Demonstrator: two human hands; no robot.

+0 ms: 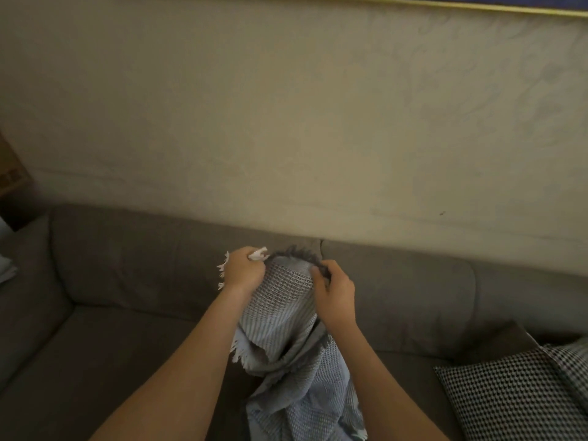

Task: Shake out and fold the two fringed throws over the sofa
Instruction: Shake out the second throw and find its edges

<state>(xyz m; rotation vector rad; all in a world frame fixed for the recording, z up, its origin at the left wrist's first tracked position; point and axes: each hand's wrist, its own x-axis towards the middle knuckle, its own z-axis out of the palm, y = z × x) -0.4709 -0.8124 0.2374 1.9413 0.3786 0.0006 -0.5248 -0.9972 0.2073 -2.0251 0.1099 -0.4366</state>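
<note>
Throw: woven cloth, waffle-textured, grey-blue with fine stripes, matt; fringe of loose threads, pale at one edge, dark at top edge. Sofa: grey-brown upholstery cloth, matt, soft short nap, smooth over cushions. Cushion: woven cloth, black-and-white small check, slightly rough look. Wall: beige plaster, matt, uneven and mottled. Frame edge at top: gold-coloured strip, faint sheen, material not discernible.
</note>
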